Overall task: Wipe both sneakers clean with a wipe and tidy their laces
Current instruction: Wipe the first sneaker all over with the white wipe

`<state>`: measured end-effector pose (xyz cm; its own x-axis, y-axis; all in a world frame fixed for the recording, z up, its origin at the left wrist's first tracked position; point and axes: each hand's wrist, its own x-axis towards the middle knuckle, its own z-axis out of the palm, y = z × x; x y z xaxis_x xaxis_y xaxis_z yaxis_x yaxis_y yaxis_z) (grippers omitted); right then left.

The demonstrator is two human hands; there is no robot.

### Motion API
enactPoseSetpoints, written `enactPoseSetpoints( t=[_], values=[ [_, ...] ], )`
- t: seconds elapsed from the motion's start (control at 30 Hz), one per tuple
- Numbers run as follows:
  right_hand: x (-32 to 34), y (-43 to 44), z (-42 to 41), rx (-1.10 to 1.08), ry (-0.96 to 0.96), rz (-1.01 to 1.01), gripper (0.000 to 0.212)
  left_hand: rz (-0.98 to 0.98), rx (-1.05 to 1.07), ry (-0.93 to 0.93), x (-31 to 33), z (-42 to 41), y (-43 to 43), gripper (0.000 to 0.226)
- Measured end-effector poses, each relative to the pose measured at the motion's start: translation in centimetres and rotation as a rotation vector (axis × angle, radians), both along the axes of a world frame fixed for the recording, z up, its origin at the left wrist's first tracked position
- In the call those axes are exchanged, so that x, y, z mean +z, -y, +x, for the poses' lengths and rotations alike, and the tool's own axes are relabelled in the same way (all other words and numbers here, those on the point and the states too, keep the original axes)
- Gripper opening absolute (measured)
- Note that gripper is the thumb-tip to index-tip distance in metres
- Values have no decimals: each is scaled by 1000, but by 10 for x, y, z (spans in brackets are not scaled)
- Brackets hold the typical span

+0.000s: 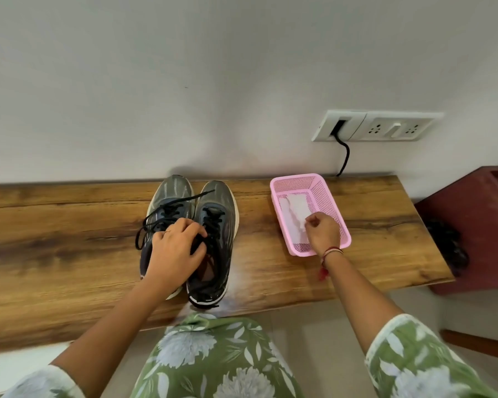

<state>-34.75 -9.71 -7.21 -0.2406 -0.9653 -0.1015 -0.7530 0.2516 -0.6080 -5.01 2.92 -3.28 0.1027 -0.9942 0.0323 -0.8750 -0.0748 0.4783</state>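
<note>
Wooden shelf (371,225) against wall: sneakers (190,225) side by side, pink basket (276,193) well right.

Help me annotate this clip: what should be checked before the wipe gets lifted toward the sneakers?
1. Right hand pinches the white wipe: ok.
2. Wipe out of the pink basket: not ok, it lies inside.
3. Left hand grips the left sneaker at its laces: ok.
4. Right sneaker upright beside it on the wooden counter: ok.
5. Black laces tidy: not ok, they are loose and untied, and one loops onto the counter.
6. Wipe damp enough: cannot tell.
</note>
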Motion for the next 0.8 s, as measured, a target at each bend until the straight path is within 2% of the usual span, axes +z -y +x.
enactPoseSetpoints(
  t=[0.17,0.27,0.4,0.47,0.53,0.57,0.7,0.8],
  values=[
    [9,-1,-7,-27,119,-78,10,31,44,-88,3,0,-3,19],
    [14,1,-13,-78,271,-102,8,37,42,-96,6,-1,-5,20],
    [46,-4,-6,-235,700,-126,17,41,48,-160,6,-2,-5,14],
    [68,-13,-1,-307,1106,-56,11,21,56,-253,7,-2,-6,10],
    [85,-28,5,-314,1493,80,22,13,102,-390,9,-2,-8,7],
    [92,-37,9,-311,1604,121,26,26,145,-485,11,-1,-9,11],
    [112,-76,29,-288,1725,231,31,79,398,-949,28,1,-22,30],
    [111,-104,42,-269,1795,271,47,129,606,-1256,41,4,-31,37]
  ],
)
